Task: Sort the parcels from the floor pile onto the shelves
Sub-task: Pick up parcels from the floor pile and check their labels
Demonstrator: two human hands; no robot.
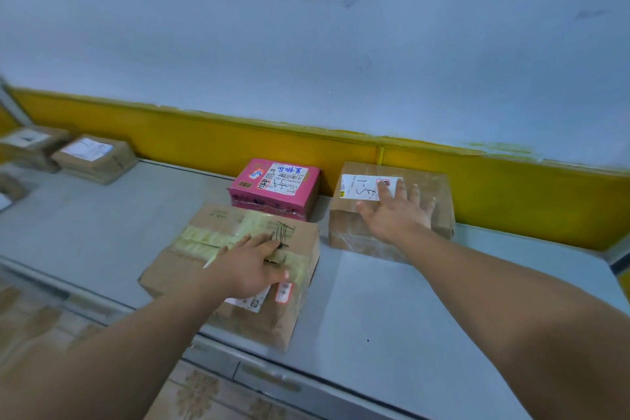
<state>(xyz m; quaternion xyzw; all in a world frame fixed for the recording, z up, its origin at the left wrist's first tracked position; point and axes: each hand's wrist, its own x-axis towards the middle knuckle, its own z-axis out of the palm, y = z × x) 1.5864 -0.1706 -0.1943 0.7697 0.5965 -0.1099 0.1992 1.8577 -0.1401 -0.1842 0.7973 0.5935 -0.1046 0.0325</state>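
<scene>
- head view: a long flat grey metal shelf (426,300) is running along a white wall with a yellow painted band (191,136) at its foot.
- the left hand (252,266) is resting palm down on a flat brown cardboard parcel with yellowish tape strips (184,269), which is lying at the shelf's front edge; its fingers are lying fairly straight across the top and curling round nothing.
- a thin pale sliver is showing at that hand's left edge, too blurred to tell what it is.
- the right hand (399,211) is pressing flat on a brown cardboard parcel wrapped in clear tape (438,193); its fingers are spread wide, the tips overlapping a white label (361,186) with handwriting.
- this parcel is sitting against the yellow band, further back on the shelf.
- a small pink printed cardboard box (272,196) is standing between the two parcels, at the back, touching the rear edge of the flat parcel.
- two more brown cardboard boxes with white labels (95,160) are lying well apart at the shelf's far left, blurred.
</scene>
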